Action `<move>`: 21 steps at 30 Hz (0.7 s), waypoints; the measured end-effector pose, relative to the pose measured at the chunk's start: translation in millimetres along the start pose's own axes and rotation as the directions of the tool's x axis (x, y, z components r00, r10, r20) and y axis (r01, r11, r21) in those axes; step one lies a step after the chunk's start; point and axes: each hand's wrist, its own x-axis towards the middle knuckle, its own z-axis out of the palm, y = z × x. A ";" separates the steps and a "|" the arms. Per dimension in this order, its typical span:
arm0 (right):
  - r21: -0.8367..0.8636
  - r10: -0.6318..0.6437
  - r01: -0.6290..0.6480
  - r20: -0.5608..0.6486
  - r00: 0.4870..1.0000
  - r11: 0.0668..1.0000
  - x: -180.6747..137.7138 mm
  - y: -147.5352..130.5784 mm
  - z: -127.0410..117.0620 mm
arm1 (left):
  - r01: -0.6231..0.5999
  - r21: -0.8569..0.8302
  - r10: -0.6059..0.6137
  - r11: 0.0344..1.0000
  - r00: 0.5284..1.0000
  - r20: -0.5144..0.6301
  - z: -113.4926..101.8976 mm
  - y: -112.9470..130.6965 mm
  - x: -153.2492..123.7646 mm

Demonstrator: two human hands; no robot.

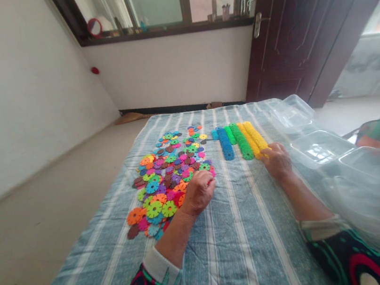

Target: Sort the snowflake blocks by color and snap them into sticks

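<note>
As our left hand (198,192) curls by the loose discs (166,174), contents hidden, our right hand (277,160) touches the yellow stacks (255,137) beside the green stack (241,142), pinch unclear, where one nudge could scatter them.

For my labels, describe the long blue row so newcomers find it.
On the striped tablecloth, right of the loose disc heap, coloured rows lie side by side. The long blue row lies between a short light-blue row and a short green row; it is the only dark blue row.
</note>
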 end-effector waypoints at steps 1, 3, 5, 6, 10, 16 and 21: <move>-0.001 0.001 -0.001 0.008 1.000 1.000 0.1 -0.6 -0.5 | -0.002 -0.001 0.002 1.000 1.000 0.000 -0.2 -0.1 0.0; -0.002 0.000 0.000 0.025 1.000 1.000 0.2 -1.6 -1.4 | 0.002 -0.001 -0.002 1.000 1.000 -0.005 -0.8 0.3 -0.3; -0.006 -0.001 0.001 0.041 0.999 1.000 -0.5 -2.1 -2.1 | 0.016 0.002 -0.016 1.000 1.000 -0.007 -1.3 1.6 -1.1; -0.009 -0.001 0.001 0.048 0.999 1.000 -1.2 -1.8 -2.2 | 0.025 0.004 -0.024 1.000 1.000 -0.007 -1.4 2.5 -1.8; -0.030 -0.001 0.002 0.043 0.999 1.000 -6.3 3.6 1.1 | 0.055 0.010 -0.055 0.998 0.998 0.021 0.4 5.9 -5.5; 0.009 -0.112 0.114 -0.107 0.988 0.993 -10.6 12.1 12.4 | 0.092 0.113 -0.105 0.989 0.988 0.113 -4.4 9.6 -5.6; 0.029 -0.224 0.233 -0.180 0.958 0.972 -8.4 -1.4 7.3 | 0.166 0.260 -0.225 0.951 0.950 0.217 -29.2 4.3 0.4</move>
